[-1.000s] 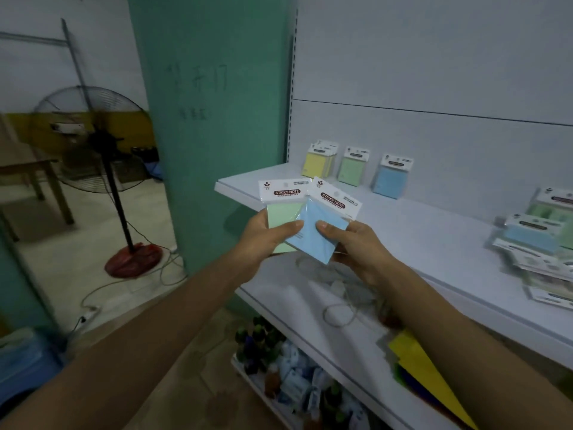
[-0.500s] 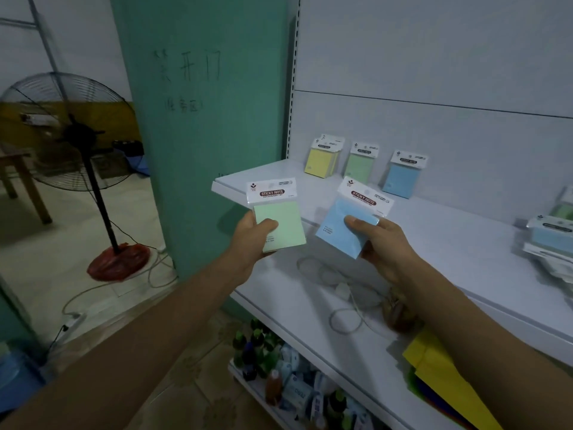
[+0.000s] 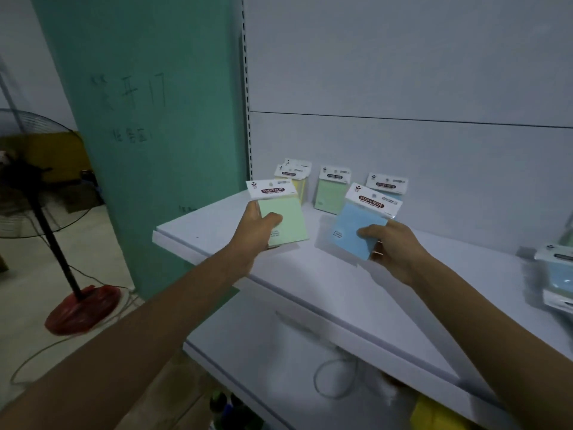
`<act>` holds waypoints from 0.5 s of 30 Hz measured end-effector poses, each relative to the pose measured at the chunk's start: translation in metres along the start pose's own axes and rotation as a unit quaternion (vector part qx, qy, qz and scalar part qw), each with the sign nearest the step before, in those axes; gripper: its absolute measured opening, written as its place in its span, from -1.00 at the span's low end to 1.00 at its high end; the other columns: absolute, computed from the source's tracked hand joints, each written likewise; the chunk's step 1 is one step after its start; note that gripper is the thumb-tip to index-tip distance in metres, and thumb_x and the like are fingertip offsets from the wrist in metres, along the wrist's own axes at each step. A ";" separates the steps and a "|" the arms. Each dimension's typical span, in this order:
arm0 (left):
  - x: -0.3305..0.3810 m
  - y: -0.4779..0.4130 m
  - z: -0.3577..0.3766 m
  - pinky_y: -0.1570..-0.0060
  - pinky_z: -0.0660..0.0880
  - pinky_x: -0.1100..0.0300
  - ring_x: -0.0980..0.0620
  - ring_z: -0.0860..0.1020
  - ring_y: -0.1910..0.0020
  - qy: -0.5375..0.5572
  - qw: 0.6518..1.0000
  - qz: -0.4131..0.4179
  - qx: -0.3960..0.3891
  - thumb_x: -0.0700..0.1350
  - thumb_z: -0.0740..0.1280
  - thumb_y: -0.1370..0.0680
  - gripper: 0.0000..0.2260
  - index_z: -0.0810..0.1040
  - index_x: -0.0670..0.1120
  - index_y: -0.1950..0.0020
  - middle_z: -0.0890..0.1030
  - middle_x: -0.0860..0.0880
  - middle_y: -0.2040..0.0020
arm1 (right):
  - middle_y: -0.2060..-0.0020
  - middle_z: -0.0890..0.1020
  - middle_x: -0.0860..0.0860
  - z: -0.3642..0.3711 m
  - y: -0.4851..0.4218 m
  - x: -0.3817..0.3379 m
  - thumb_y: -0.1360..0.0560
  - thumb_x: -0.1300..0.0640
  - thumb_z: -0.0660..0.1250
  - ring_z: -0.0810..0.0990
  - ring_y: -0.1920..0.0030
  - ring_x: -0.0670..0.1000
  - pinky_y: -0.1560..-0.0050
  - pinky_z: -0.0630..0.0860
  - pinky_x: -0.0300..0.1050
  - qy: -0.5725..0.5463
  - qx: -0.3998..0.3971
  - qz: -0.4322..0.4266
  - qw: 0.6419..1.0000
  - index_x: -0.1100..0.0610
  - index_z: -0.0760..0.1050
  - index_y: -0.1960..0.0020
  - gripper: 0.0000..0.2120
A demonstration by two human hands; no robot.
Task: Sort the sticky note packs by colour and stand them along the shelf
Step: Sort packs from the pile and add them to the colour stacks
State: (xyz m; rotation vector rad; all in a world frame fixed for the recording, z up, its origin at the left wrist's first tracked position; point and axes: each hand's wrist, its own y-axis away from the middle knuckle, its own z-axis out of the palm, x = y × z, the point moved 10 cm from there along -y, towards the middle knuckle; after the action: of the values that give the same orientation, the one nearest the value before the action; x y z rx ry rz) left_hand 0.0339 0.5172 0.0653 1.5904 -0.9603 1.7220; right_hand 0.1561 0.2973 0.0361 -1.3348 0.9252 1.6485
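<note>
My left hand (image 3: 256, 232) grips a green sticky note pack (image 3: 283, 215) by its lower left corner, held over the white shelf (image 3: 310, 274). A blue sticky note pack (image 3: 359, 226) is pinched at its lower right edge by my right hand (image 3: 392, 248). Against the back wall stand yellow packs (image 3: 294, 178), a green pack (image 3: 330, 192) and a blue pack (image 3: 387, 185), the last partly hidden behind the blue pack I hold.
A loose pile of packs (image 3: 558, 274) lies at the shelf's right end. A lower shelf (image 3: 279, 367) carries a coiled white cable (image 3: 335, 377) and yellow paper (image 3: 434, 414). A teal pillar (image 3: 148, 135) and a standing fan (image 3: 46, 212) are on the left.
Both hands have moved apart and forward over the shelf, carrying the green and blue packs closer to the standing row at the back.
</note>
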 end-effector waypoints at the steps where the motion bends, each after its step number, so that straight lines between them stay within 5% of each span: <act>1: -0.001 -0.008 0.011 0.03 0.57 0.05 0.04 0.57 0.00 -0.004 1.000 0.002 -0.010 -0.22 0.21 -0.57 -0.74 0.34 0.03 -0.21 0.56 0.08 -0.07 | 0.09 0.62 0.06 -0.007 -0.007 -0.002 -0.42 0.38 0.35 0.62 0.11 0.05 0.19 0.55 -0.08 -0.002 0.008 0.000 1.000 0.12 0.46 -0.05 -0.72; 7: -0.011 -0.051 0.059 0.07 0.53 0.15 0.08 0.55 0.04 -0.058 0.997 0.021 -0.044 -0.26 0.26 -0.53 -0.75 0.37 -0.01 -0.16 0.55 0.07 -0.03 | 0.06 0.64 0.11 -0.048 -0.035 0.005 -0.42 0.39 0.35 0.63 0.12 0.09 0.24 0.55 -0.09 -0.009 0.053 0.008 0.999 0.16 0.49 -0.07 -0.73; 15: -0.040 -0.097 0.101 0.05 0.42 0.18 -0.04 0.52 0.04 -0.105 0.993 0.015 -0.059 -0.32 0.28 -0.51 -0.71 0.43 -0.24 -0.23 0.57 -0.20 -0.16 | 0.09 0.65 0.11 -0.080 -0.044 0.019 -0.44 0.43 0.25 0.64 0.12 0.11 0.28 0.59 -0.06 -0.032 0.089 0.020 0.995 0.17 0.47 -0.12 -0.69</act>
State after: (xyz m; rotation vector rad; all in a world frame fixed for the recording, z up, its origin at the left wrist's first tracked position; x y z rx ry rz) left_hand 0.1743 0.4898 0.0383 1.7105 -1.1701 1.5093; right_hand 0.2251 0.2455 0.0011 -1.1431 1.0421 1.5889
